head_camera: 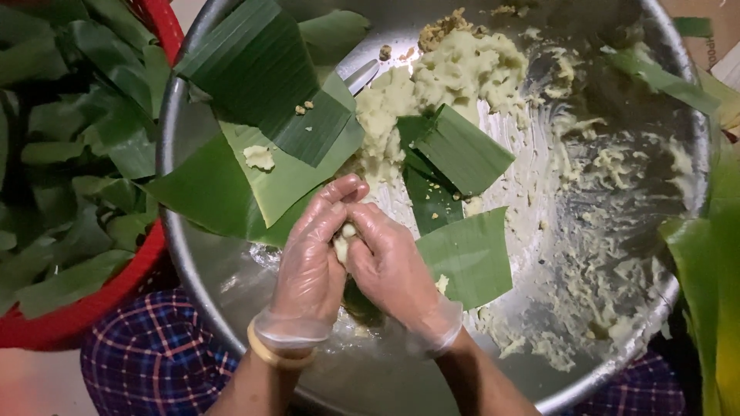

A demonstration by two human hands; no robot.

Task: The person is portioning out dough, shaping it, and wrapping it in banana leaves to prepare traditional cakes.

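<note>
My left hand [312, 266] and my right hand [389, 266], both in thin clear gloves, are pressed together over the near side of a large metal basin [173, 154]. Between them they squeeze a small lump of pale yellow dough [343, 240]; a bit of dark green leaf [358, 300] shows under the right hand. A mound of the same pale dough [439, 77] lies at the far side of the basin, with brown crumbly filling [441, 29] on top. Cut banana leaf pieces [270, 92] lie inside the basin to the left and right [470, 258] of my hands.
A red basket [46, 327] full of green leaves stands at the left. Smeared dough covers the basin's right half [609, 231]. Long green-yellow leaves [713, 293] hang at the right edge. A metal utensil handle [361, 75] pokes from under a leaf. Checked cloth [146, 354] lies below.
</note>
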